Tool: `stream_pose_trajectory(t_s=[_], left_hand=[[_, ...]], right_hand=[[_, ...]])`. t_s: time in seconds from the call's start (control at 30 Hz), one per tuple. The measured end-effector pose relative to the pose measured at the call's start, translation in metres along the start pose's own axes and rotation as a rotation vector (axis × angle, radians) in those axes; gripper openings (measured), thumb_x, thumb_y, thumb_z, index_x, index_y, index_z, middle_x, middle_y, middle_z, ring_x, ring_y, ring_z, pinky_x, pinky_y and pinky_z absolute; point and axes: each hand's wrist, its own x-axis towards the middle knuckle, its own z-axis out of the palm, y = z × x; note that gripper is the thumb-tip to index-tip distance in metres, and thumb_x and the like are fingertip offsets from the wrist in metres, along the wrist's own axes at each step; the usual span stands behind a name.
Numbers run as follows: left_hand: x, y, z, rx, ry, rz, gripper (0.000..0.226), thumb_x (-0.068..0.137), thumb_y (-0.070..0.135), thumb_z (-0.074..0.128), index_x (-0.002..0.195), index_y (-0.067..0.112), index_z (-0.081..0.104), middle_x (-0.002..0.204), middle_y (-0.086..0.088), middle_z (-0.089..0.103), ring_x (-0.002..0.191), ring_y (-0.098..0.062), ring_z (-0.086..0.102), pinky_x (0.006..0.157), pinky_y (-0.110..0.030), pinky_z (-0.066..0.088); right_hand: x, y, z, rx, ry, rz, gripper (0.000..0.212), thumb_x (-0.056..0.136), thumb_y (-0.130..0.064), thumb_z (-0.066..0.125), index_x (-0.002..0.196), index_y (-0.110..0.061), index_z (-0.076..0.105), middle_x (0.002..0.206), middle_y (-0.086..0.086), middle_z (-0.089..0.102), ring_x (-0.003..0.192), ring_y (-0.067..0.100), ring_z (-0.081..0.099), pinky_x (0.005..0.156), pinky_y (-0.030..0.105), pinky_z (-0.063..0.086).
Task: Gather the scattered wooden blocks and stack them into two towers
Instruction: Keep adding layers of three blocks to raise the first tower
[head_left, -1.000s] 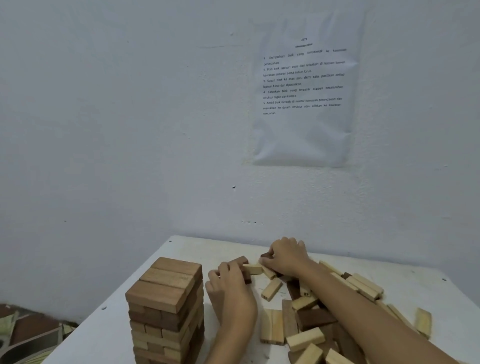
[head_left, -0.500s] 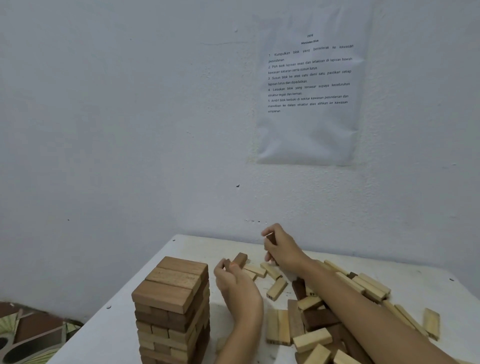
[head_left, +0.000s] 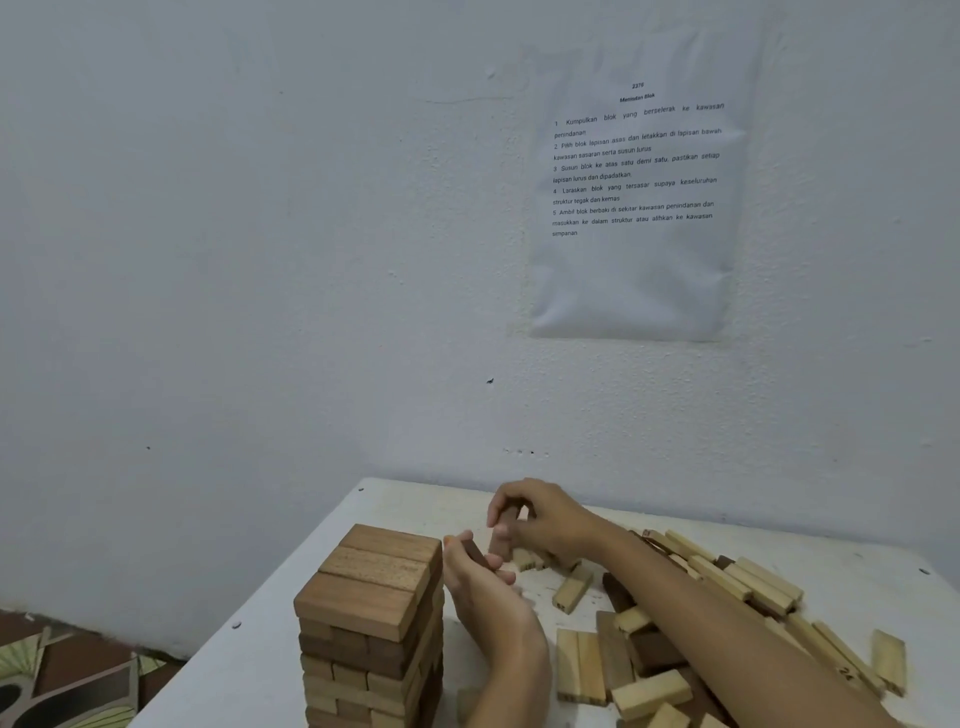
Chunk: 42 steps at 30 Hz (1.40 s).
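- The left hand (head_left: 483, 592) is pinching a dark block (head_left: 474, 552) between thumb and curled fingers, with the block's long axis slanting away toward the wall.
- The tower (head_left: 374, 597) is standing just left of that hand, its top near level with the block, so the left hand is the nearer one.
- The right hand (head_left: 543, 519) is hovering farther back with fingers curled. I cannot tell through the blur whether they are pinching a block.
- Loose blocks (head_left: 649, 691) are lying on the table (head_left: 249, 654), right of both hands.

head cam | faces wall (head_left: 260, 260), tilted down | table (head_left: 249, 670) close below
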Motion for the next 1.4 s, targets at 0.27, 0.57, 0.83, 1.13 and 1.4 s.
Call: stream_pose_trajectory(t_s=[0.27,0.57,0.83,1.13,1.4], left_hand=[[-0.024,0.003,0.007,0.028,-0.061,-0.098,0.016,0.098,0.029,0.039,0.104,0.016,0.047,0.075,-0.005,0.047,0.064,-0.02,0.043,0.063,-0.034,0.035],[-0.06,0.018,0.006,0.15,-0.176,-0.082,0.015,0.095,0.012,0.042,0.102,0.0,0.047,0.086,-0.013,0.054,0.064,-0.02,0.045,0.054,-0.029,0.035],[-0.077,0.033,-0.032,0.407,-0.459,-0.108,0.021,0.097,0.03,0.044,0.097,0.01,0.052,0.094,-0.011,0.053,0.077,-0.023,0.049,0.071,-0.033,0.039],[-0.091,0.05,-0.081,0.559,-0.552,-0.088,0.031,0.096,0.026,0.043,0.117,0.007,0.057,0.106,-0.029,0.056,0.073,-0.019,0.039,0.062,-0.03,0.033],[-0.089,0.045,-0.117,0.627,-0.599,0.013,0.031,0.099,0.027,0.048,0.113,0.002,0.057,0.083,-0.005,0.056,0.067,-0.013,0.047,0.057,-0.025,0.037]], right_hand=[[-0.043,-0.01,-0.022,0.457,0.315,0.279,0.035,0.077,-0.019,0.081,0.108,-0.009,0.066,0.082,0.007,0.063,0.059,0.007,0.052,0.051,0.019,0.041],[-0.115,-0.048,-0.029,0.733,0.551,0.345,0.034,0.092,-0.032,0.062,0.102,-0.001,0.062,0.068,0.005,0.047,0.047,0.009,0.038,0.038,0.018,0.033],[-0.165,-0.083,-0.011,0.761,0.635,0.346,0.032,0.093,-0.04,0.059,0.1,-0.01,0.07,0.078,0.006,0.056,0.051,0.009,0.042,0.041,0.021,0.037],[-0.204,-0.118,0.031,0.678,0.655,0.404,0.032,0.096,-0.038,0.055,0.094,-0.008,0.067,0.065,0.003,0.051,0.045,0.008,0.042,0.035,0.018,0.033],[-0.229,-0.126,0.068,0.439,0.69,0.39,0.035,0.092,-0.034,0.062,0.102,-0.001,0.065,0.052,-0.011,0.051,0.04,-0.001,0.043,0.044,0.015,0.033]])
